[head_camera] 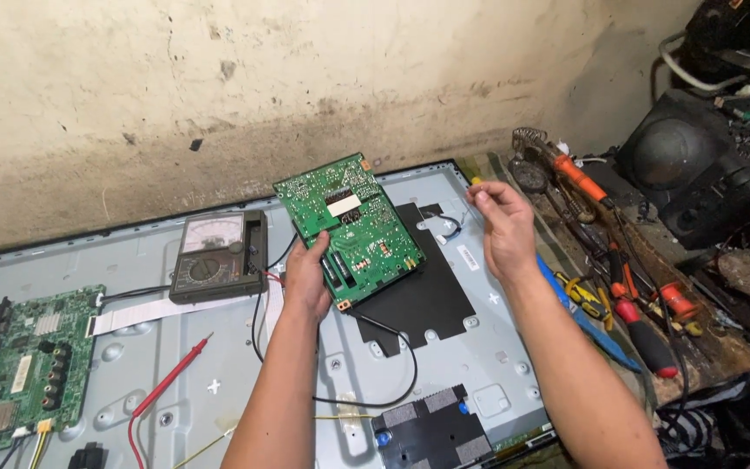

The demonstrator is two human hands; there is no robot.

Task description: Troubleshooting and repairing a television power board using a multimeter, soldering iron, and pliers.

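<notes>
My left hand (308,276) grips the lower edge of a green circuit board (351,227) and holds it tilted above the grey metal back panel (175,382) of a flat screen. My right hand (503,224) hovers to the right of the board, fingers pinched near a small yellow-tipped item that I cannot make out. A black sheet (423,300) lies on the panel beneath the board.
An analogue multimeter (217,254) with a red probe (167,386) lies at the left. Another green board (19,369) is mounted at the far left. Screwdrivers (635,326), pliers and a soldering iron (579,176) lie at the right. A black speaker module (431,432) sits at the front.
</notes>
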